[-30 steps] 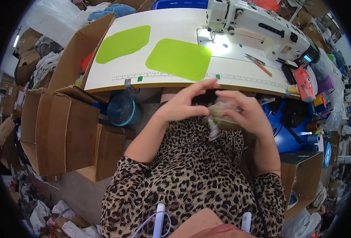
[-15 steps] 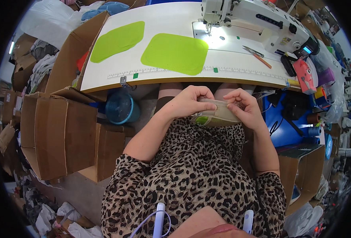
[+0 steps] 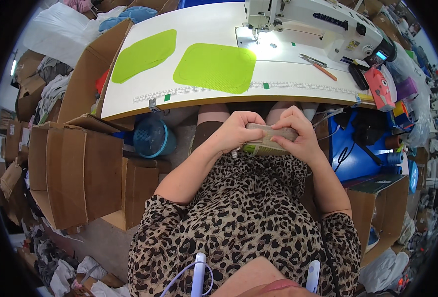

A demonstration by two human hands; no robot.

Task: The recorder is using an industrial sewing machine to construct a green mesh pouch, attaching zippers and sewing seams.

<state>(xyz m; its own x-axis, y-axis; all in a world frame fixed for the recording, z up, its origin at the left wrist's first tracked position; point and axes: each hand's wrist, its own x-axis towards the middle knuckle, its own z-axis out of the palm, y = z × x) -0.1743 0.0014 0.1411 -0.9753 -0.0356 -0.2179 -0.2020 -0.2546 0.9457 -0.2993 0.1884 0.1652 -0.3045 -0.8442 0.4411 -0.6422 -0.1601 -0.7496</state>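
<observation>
Over my lap, at the near edge of the table, both hands hold a beige mesh fabric piece (image 3: 271, 147) with a bright green patch at its lower left. My left hand (image 3: 238, 129) pinches its upper edge between thumb and fingers. Close beside it, my right hand (image 3: 300, 134) grips the same edge with thumb and bent fingers. A small pale tab hangs below my left hand; I cannot make out what it is. Part of the piece is hidden behind my fingers. Two lime-green fabric panels, a left one (image 3: 144, 55) and a right one (image 3: 214, 67), lie flat on the white table (image 3: 125, 101).
A sewing machine (image 3: 322, 24) with its lamp lit stands at the back right. Thread snips (image 3: 314, 61), an orange-handled tool (image 3: 325, 72) and a pink case (image 3: 379, 89) lie to the right. Cardboard boxes (image 3: 83, 173) and a blue basket (image 3: 153, 138) stand at left.
My right hand has moved left, closer to my left hand, and its fingers have closed further on the fabric piece. The green panels lie as before.
</observation>
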